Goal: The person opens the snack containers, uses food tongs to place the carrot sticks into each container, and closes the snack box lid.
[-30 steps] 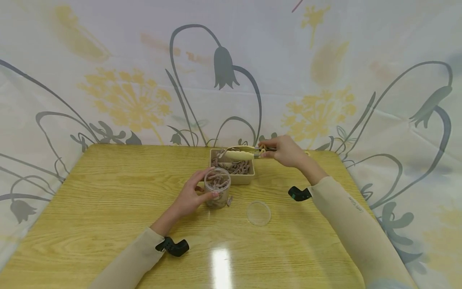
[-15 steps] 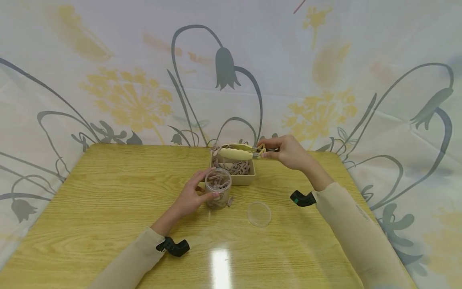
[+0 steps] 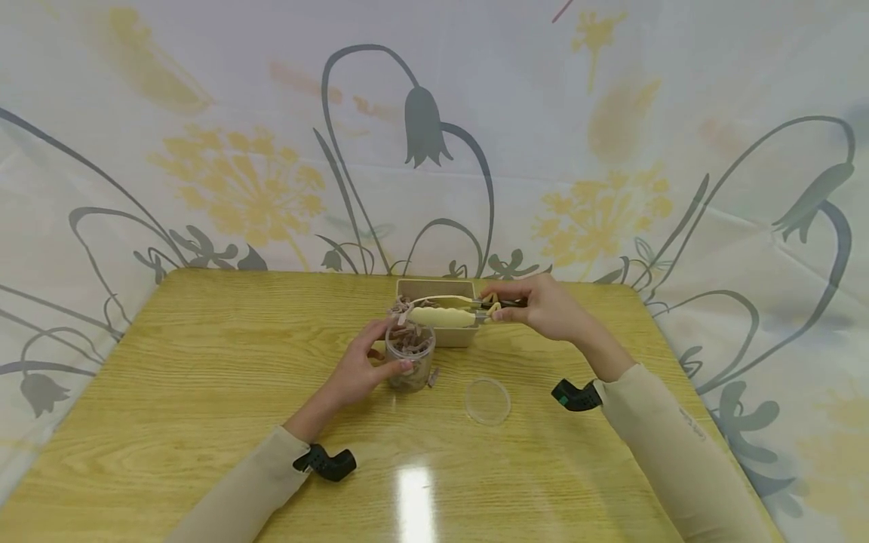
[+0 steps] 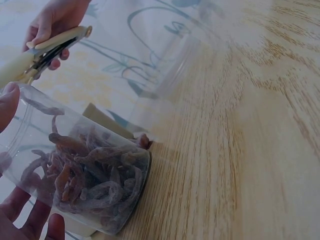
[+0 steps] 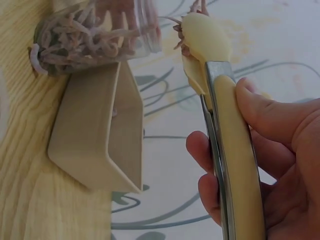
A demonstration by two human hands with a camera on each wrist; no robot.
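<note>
Clear jar [image 3: 410,377], qty 1: upright on wood-grain table [image 3: 204,392], mouth uncovered; holds greyish-brown strips [image 4: 100,175]

L hand [image 3: 360,369]: grasping jar, thumb one side, fingers opp. side, nr rim; prob. to steady it, as a light plastic-looking vessel may tip if knocked

R hand [image 3: 546,305]: grasping tongs by handles, thumb one side, fingers opp.; grip well back from tips, presumably for reach & to keep fingers off the food-like strips

Tongs [image 3: 444,317], qty 1, pale yellow w/ metal parts: held roughly level, tips just beside/above jar mouth, strip bundle [image 5: 179,37] btwn tips; squeeze prob. needed so none drop

Beige box [image 3: 456,338], qty 1: open-topped, on table just beyond jar; contents mostly hidden by tongs in head view. Close siting prob. keeps carry short. Jar/box contact: can't tell

Clear disc [image 3: 487,401], qty 1, prob. jar lid: flat on table, R of jar, apart from it; seemingly set aside so mouth stays accessible

Loose piece [image 3: 432,377], qty 1: on table by jar base, R side; prob. a stray strip, reason unclear

Backdrop [image 3: 258,113]: floral-print sheet behind table
</note>
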